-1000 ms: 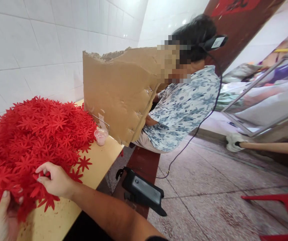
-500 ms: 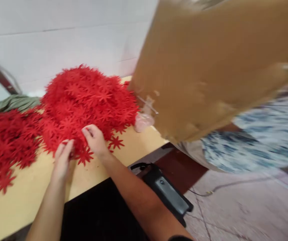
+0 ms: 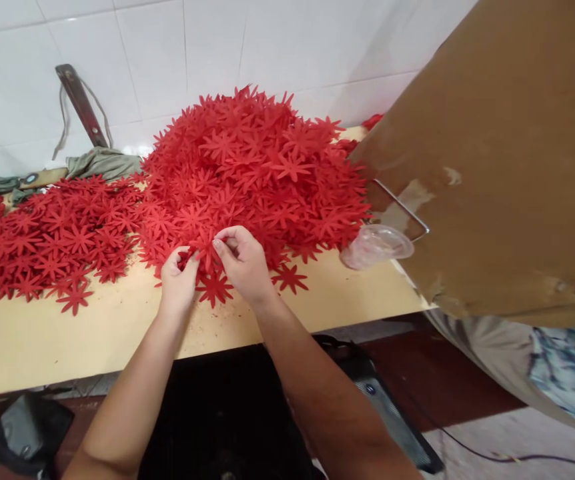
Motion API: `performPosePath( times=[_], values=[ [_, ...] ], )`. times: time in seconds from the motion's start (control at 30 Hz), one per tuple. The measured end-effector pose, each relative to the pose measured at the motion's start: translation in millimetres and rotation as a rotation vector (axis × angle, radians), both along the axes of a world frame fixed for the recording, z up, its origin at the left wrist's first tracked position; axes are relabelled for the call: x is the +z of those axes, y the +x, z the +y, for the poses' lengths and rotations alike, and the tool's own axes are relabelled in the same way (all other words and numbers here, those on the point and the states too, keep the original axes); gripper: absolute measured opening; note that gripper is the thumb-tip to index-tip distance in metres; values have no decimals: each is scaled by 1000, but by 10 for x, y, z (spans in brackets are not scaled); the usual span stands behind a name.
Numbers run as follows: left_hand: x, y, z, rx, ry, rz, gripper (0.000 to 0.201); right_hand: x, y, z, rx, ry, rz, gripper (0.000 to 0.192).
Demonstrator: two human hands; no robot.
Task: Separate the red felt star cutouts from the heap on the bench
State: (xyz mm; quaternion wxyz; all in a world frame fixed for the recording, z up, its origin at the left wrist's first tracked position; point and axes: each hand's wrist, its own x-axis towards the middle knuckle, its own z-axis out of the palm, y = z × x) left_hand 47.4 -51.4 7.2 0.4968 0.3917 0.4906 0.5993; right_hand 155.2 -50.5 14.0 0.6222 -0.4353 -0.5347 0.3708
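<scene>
Closest in, both forearms reach up over a dark lap to the front edge of the desk (image 3: 42, 340). The left hand (image 3: 178, 277) has its fingers curled in and pinched on a red flower cutout (image 3: 206, 248) at the foot of the big pile (image 3: 257, 167), and the right hand (image 3: 242, 260) pinches that same piece from the other side, thumb and forefinger closed on it. These cutouts look thin, light and floppy, likely foam or felt, so they should bend rather than break; the slender petals tangle with neighbours, and a pinch near the centre seems the safest hold. A loose flower (image 3: 290, 277) lies just beside the right hand. Left of that, a flatter spread of flowers (image 3: 52, 233) covers the desk. To the right, a clear plastic cup (image 3: 376, 243) lies tipped against a large cardboard sheet (image 3: 507, 167), which crowds that side. Farther back, a green cloth (image 3: 100, 162) and a wooden handle (image 3: 80, 103) rest against the tiled wall (image 3: 217, 47).
</scene>
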Motion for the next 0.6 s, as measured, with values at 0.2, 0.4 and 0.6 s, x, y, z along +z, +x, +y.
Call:
performPosePath(
  times=[0.2,0.4,0.6],
  values=[
    [60,-62,4,93,-30,-28,25,-57,46,46,-101,2,-57,10],
    [89,-113,11,59,-120,-137,37,-112,108,148,-119,-19,73,4],
    [102,-98,-5,57,-127,-114,40,-102,117,137,-70,-21,36,10]
  ],
)
